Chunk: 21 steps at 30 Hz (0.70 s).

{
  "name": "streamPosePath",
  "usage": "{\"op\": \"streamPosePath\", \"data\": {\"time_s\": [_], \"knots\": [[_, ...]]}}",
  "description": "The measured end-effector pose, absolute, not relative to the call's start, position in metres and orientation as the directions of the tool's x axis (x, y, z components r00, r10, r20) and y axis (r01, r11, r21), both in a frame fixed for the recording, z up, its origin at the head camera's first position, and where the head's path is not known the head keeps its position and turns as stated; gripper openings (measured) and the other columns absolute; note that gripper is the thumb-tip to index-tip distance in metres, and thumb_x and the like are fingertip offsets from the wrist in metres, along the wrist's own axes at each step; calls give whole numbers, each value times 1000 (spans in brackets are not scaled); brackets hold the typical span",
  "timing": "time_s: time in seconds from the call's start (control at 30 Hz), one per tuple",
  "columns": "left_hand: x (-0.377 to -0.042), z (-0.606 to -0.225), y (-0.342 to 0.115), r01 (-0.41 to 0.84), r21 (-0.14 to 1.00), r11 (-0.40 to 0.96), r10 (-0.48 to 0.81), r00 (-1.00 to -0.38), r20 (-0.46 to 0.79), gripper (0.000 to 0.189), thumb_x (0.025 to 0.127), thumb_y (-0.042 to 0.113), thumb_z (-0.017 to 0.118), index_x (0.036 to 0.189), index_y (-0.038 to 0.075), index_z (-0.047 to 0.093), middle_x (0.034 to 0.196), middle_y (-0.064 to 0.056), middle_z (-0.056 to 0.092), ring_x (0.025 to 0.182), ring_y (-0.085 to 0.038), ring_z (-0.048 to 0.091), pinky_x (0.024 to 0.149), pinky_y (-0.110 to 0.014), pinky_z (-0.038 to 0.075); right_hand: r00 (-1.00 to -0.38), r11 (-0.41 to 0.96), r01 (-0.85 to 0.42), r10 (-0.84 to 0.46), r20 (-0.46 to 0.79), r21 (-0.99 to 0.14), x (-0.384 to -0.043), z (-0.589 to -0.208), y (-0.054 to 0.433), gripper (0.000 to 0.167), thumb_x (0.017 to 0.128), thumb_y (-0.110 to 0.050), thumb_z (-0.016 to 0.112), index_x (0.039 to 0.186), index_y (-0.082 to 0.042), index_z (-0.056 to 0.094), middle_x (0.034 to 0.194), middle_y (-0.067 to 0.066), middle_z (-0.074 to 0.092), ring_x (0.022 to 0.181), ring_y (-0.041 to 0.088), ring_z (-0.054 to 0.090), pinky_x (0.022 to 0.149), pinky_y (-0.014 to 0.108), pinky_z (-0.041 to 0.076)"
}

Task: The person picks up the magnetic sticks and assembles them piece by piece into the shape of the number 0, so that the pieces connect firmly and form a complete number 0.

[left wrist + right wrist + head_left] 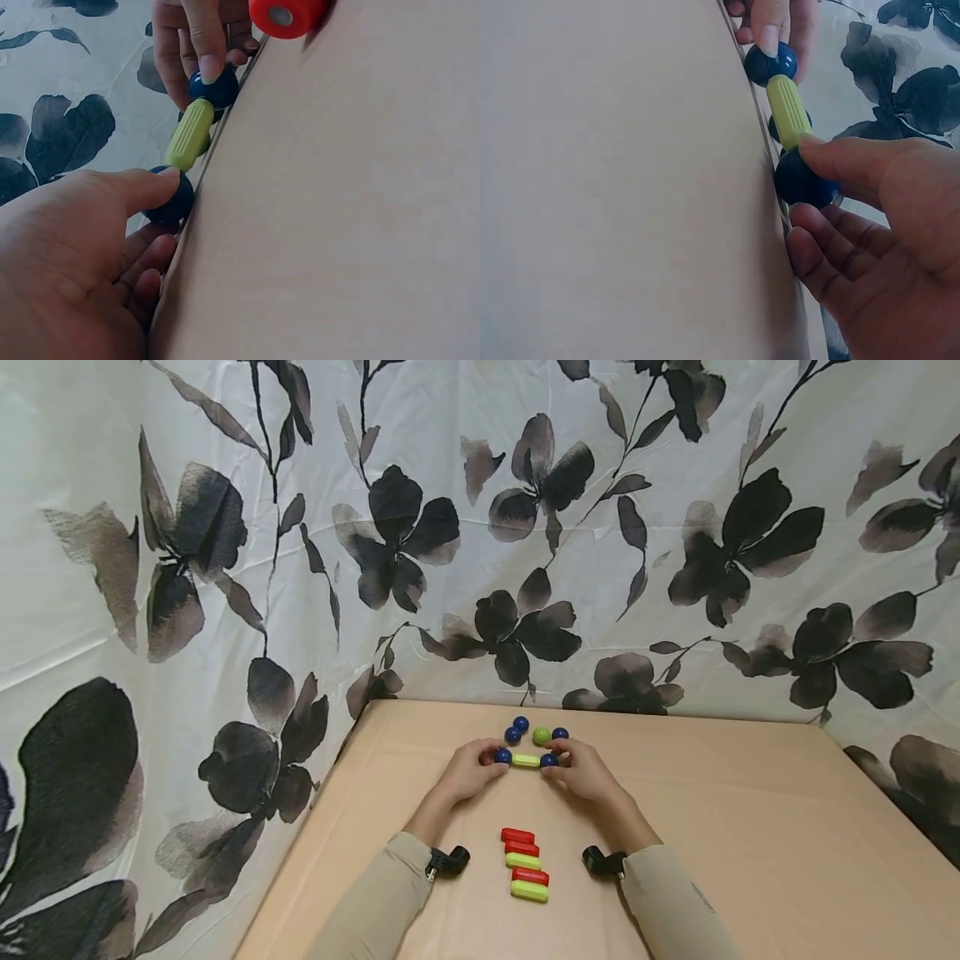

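Nearest the wrists, on the tan table [750, 827]: a stack-like row of five rods [525, 864], red, red, green, red, green, lying between the forearms. Beyond that row, left hand [468, 770] pinching a blue ball [502, 757] at one end of a green rod [526, 761]; right hand [583, 770] pinching a second blue ball [548, 761] at the other end. Both balls touching the rod. Farther back, just beside the hands: three loose blue balls [521, 724] and one green ball [541, 737]. Behind the table, a floral curtain [225, 527].
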<state>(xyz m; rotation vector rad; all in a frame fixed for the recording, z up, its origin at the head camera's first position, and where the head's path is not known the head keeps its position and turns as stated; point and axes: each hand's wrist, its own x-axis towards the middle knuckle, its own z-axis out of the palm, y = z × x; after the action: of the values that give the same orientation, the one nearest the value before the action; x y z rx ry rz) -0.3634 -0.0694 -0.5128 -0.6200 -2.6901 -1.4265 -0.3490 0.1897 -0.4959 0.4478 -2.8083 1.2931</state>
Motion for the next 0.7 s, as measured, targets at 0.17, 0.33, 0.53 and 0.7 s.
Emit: {"op": "streamPosePath", "data": {"time_s": [0.17, 0.33, 0.53, 0.7], "knots": [[-360, -512, -70, 363, 793, 490, 332, -918, 215, 38, 97, 18, 75, 133, 9, 69, 103, -6, 66, 89, -17, 55, 78, -30, 46, -961, 636, -261, -245, 131, -726, -345, -495, 190, 47, 92, -20, 81, 135, -6, 67, 119, 11, 69, 97, 25, 63, 83, 36, 56], [-360, -513, -71, 351, 797, 491, 327, -922, 205, 39, 97, 19, 75, 134, 10, 68, 106, -5, 67, 91, -16, 56, 80, -30, 47, -955, 660, -296, -227, 193, -690, -342, -492, 189, 43, 92, -20, 81, 130, -4, 69, 118, 13, 66, 92, 23, 58, 77, 34, 49], [-360, -512, -71, 360, 794, 490, 328, -920, 215, 37, 97, 20, 75, 133, 11, 69, 108, -7, 68, 92, -17, 57, 81, -30, 48, -952, 673, -303, -176, 252, -675, -337, -482, 184, 38, 97, -19, 75, 130, -2, 68, 125, 18, 65, 107, 32, 59, 90, 47, 51], [-359, -514, -72, 346, 797, 495, 320, -926, 203, 38, 97, 20, 76, 134, 13, 69, 108, -5, 68, 92, -16, 57, 81, -30, 48, -940, 660, -334, -176, 293, -673, -332, -474, 179, 39, 98, -20, 75, 132, -3, 67, 128, 16, 66, 118, 36, 61, 98, 53, 52]]}}
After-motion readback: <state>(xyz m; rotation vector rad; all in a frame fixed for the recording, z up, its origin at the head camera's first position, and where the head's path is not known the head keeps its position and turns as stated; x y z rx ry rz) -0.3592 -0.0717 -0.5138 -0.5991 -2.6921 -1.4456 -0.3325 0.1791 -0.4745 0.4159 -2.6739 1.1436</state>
